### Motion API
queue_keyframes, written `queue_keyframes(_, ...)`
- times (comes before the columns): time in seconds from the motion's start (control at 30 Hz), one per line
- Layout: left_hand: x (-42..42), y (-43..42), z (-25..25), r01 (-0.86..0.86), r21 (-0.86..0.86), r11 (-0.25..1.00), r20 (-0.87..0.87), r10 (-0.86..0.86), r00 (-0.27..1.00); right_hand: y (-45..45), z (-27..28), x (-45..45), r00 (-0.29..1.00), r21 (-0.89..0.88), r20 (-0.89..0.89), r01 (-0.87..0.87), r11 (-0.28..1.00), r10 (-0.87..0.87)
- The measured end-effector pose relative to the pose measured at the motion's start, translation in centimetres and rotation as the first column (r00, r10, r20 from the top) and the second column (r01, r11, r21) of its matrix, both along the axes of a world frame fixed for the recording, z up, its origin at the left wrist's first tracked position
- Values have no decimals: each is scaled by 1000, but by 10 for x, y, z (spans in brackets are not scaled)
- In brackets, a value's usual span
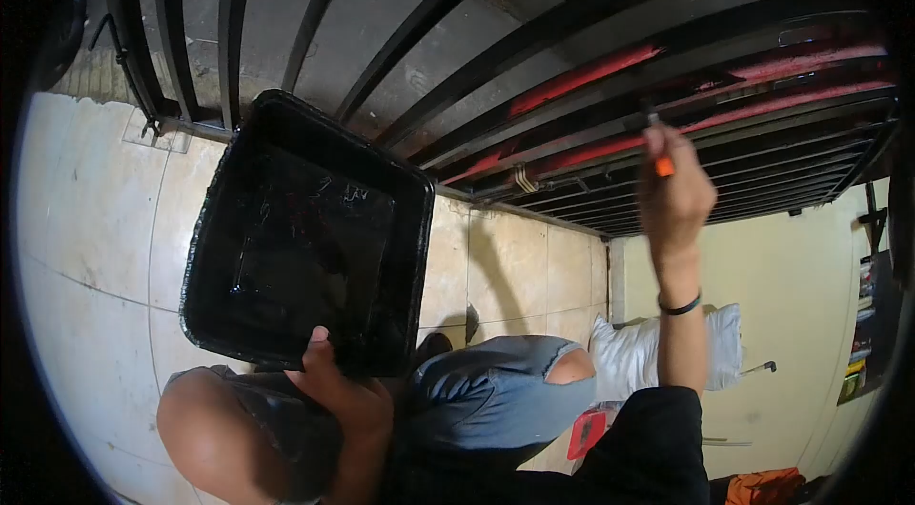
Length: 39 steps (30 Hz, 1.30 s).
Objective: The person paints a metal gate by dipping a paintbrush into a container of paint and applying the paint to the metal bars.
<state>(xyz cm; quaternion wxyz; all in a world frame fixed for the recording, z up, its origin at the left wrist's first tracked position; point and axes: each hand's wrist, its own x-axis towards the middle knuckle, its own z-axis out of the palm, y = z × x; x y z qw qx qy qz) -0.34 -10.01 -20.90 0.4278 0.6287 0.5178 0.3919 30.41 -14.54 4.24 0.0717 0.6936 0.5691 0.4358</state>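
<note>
My left hand [345,389] grips the near rim of a black square tray [212,219], its thumb over the edge and the other fingers hidden beneath. Dark, glossy wet paint [315,219] lies in the tray. Raised at the right, my right hand [681,189] is closed round a paintbrush [664,165] with an orange handle end. The brush's dark tip is at the bars of a metal gate [457,76]; whether it touches them is hard to tell. Most bars are black, while several on the right show red stretches [581,81].
Pale floor tiles [86,191] lie under the tray, and dark grey ground [410,10] shows beyond the bars. A white sack [624,357] rests by the yellowish wall [772,314]. Beside my leg is a red item [586,434]. Orange cloth [765,486] lies at lower right.
</note>
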Motion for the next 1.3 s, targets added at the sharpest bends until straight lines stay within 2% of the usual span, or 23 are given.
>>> queue_keyframes(0.03,5,5,12,-46,-318,947,331,156,931,-3,-18,0,994,-91,89,-51,995,59)
queue_keyframes(0.07,7,8,20,-14,-465,885,457,254,853,-9,-44,2,999,-184,37,22,983,-16)
queue_keyframes(0.17,9,15,35,46,-730,682,564,563,603,-15,-119,12,985,-338,-141,46,940,-98)
queue_keyframes(0.2,4,12,30,41,-730,682,562,565,605,-15,-132,12,985,-339,-145,42,940,-97)
queue_keyframes(0.23,1,5,22,-67,-594,802,441,394,807,-12,-142,15,970,-297,-231,1,955,-73)
queue_keyframes(0.3,-2,1,18,-123,-419,900,228,235,945,-5,-148,17,945,-253,-325,-41,967,-45)
queue_keyframes(0.37,1,6,30,-119,-555,823,333,351,875,7,-132,15,853,35,-521,-19,999,35)
queue_keyframes(0.4,3,8,35,-116,-599,792,359,395,846,7,-120,16,814,5,-574,114,994,-90)
queue_keyframes(0.43,3,8,39,-142,-580,802,318,384,867,8,-116,28,907,-1,-407,115,993,-106)
queue_keyframes(0.5,1,8,32,-181,-559,809,272,385,882,10,-99,24,962,7,-273,31,1000,-27)
queue_keyframes(0.53,-1,5,22,-178,-454,873,275,327,904,16,-99,20,960,3,-281,18,1000,-16)
queue_keyframes(0.6,-2,3,18,-160,-348,924,263,260,929,16,-102,9,995,-8,-76,-61,998,60)
queue_keyframes(0.7,0,8,30,-50,-526,849,441,322,838,-2,-162,29,974,-317,-186,61,946,-125)
queue_keyframes(0.77,-1,6,31,-110,-371,922,309,235,921,-3,-193,30,969,-399,-206,43,916,-135)
queue_keyframes(0.8,-1,5,31,-130,-314,941,256,215,942,0,-201,32,921,-278,-379,-15,960,-95)
queue_keyframes(0.9,-8,3,32,-120,-224,967,91,143,986,4,-199,43,829,-123,-542,84,989,-138)
queue_keyframes(0.93,-11,3,35,-87,-196,977,43,97,994,4,-190,43,825,-141,-511,197,970,-242)
queue_keyframes(1.0,-10,4,37,-75,-166,983,-12,74,997,4,-180,41,913,-61,-378,137,989,-150)
queue_keyframes(1.03,-10,5,38,-59,29,998,-106,62,992,5,-174,35,943,-24,-320,81,996,-85)
queue_keyframes(1.1,-11,3,36,-8,217,976,-204,54,978,7,-177,23,977,-33,-205,58,998,-64)
queue_keyframes(1.17,-10,1,32,-18,83,996,33,15,999,2,-196,20,959,-268,-177,169,948,-221)
queue_keyframes(1.2,-10,0,32,-14,40,999,116,10,993,-5,-216,33,975,-315,-175,75,946,-136)
queue_keyframes(1.3,-11,3,36,-11,136,991,-68,20,997,-6,-244,34,881,-313,-447,8,950,-155)
